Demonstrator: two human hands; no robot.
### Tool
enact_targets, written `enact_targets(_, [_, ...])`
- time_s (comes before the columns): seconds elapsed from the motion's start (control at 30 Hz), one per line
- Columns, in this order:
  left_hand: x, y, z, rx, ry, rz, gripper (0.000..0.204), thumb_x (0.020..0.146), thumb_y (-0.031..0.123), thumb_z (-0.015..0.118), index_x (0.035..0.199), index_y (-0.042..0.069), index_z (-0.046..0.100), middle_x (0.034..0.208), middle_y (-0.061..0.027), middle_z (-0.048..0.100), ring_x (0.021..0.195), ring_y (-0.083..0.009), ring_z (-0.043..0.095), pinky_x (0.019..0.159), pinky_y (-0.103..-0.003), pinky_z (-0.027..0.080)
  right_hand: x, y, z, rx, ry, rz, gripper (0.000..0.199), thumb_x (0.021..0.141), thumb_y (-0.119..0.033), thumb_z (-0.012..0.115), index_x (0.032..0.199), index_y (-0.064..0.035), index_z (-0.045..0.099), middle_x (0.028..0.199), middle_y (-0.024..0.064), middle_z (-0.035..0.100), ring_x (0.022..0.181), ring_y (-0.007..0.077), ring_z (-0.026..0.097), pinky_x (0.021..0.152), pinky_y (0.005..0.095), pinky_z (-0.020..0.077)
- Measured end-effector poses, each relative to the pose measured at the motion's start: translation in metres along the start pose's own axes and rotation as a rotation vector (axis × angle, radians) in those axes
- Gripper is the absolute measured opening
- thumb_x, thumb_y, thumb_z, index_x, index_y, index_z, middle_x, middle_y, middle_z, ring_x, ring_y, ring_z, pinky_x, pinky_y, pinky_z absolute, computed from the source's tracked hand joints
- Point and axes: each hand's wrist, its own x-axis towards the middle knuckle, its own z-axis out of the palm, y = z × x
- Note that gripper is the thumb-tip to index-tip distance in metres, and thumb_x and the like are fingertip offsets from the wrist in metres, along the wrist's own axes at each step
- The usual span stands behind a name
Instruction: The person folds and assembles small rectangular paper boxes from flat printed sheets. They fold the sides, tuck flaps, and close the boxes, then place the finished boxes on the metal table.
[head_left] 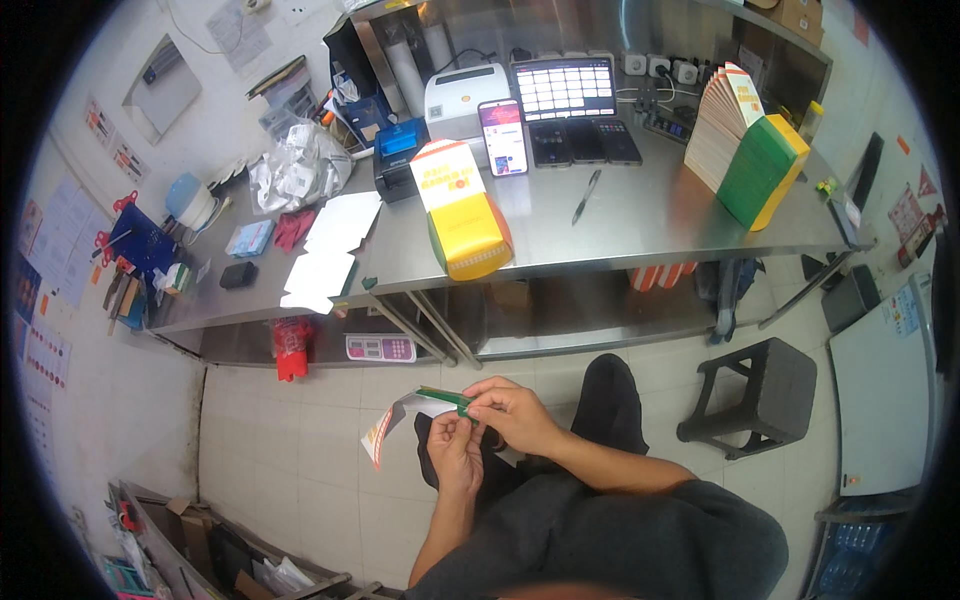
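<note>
Our left hand [457, 452] and right hand [518, 416] grasp a folding carton [430, 404] in their fingers; the far worktop [640, 222] carries a yellow-and-white box [468, 228]; a stool [784, 392] stands right

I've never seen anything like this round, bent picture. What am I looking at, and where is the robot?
There is no robot here, just a person using two bare hands. The picture comes from a wide camera worn on the person's head, looking down, so straight edges bend near the rim.

At the lower middle, the left hand and right hand hold a folded card, white and green with an orange-patterned end, their fingers together at its green part.

Beyond is a metal table. On it are a yellow carton, an upright phone, a pen, white sheets and a crumpled plastic bag. A dark stool stands on the right.
</note>
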Motion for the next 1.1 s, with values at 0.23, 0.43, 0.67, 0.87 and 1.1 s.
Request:
enact_targets(0.23, [0.003, -0.001, -0.001, -0.037, 0.007, -0.005, 0.014, 0.102, -0.002, 0.065, 0.115, 0.001, 0.06, 0.112, -0.0123, 0.069, 0.103, -0.02, 0.071, 0.098, -0.037, 0.063, 0.003, 0.005, -0.001, -0.077, 0.019, -0.063, 0.012, 0.097, -0.007, 0.072, 0.103, 0.0016, 0.077, 0.124, 0.0129, 0.068, 0.104, 0.0183, 0.069, 0.093, 0.0304, 0.0548])
enact_targets(0.43, [0.0, 0.001, -0.002, -0.069, 0.025, -0.02, 0.014, 0.104, -0.001, 0.063, 0.118, 0.001, 0.06, 0.11, -0.0117, 0.069, 0.103, -0.0202, 0.071, 0.098, -0.038, 0.063, 0.003, -0.001, -0.005, -0.244, -0.066, -0.185, 0.016, 0.096, -0.013, 0.072, 0.104, 0.0003, 0.078, 0.125, 0.0157, 0.069, 0.104, 0.0272, 0.071, 0.095, 0.0372, 0.055])
enact_targets(0.67, [0.0, 0.01, 0.001, -0.102, 0.003, -0.051, 0.016, 0.107, 0.003, 0.061, 0.122, 0.0, 0.06, 0.112, -0.0122, 0.068, 0.102, -0.0201, 0.07, 0.095, -0.039, 0.064, 0.005, -0.002, -0.003, -0.208, -0.043, -0.154, 0.011, 0.095, -0.009, 0.071, 0.103, -0.0002, 0.07, 0.12, 0.0139, 0.068, 0.101, 0.0276, 0.07, 0.088, 0.0368, 0.0563])
enact_targets(0.87, [-0.002, 0.012, 0.004, 0.052, -0.017, -0.114, 0.023, 0.106, 0.008, 0.063, 0.127, 0.003, 0.055, 0.11, -0.0113, 0.07, 0.1, -0.0188, 0.071, 0.088, -0.037, 0.064, 0.007, 0.008, -0.008, -0.359, -0.102, -0.13, 0.023, 0.089, -0.01, 0.074, 0.11, -0.0034, 0.065, 0.12, 0.0148, 0.066, 0.107, 0.033, 0.066, 0.093, 0.0415, 0.054])
enact_targets(1.1, [-0.004, 0.009, -0.002, 0.364, -0.01, -0.149, 0.043, 0.103, 0.007, 0.067, 0.141, 0.003, 0.048, 0.097, -0.0061, 0.071, 0.083, -0.014, 0.069, 0.069, -0.029, 0.058, 0.001, 0.014, -0.011, -0.491, -0.13, -0.047, 0.049, 0.09, -0.016, 0.07, 0.137, -0.0071, 0.063, 0.131, 0.0191, 0.064, 0.122, 0.0395, 0.061, 0.105, 0.0459, 0.0485])
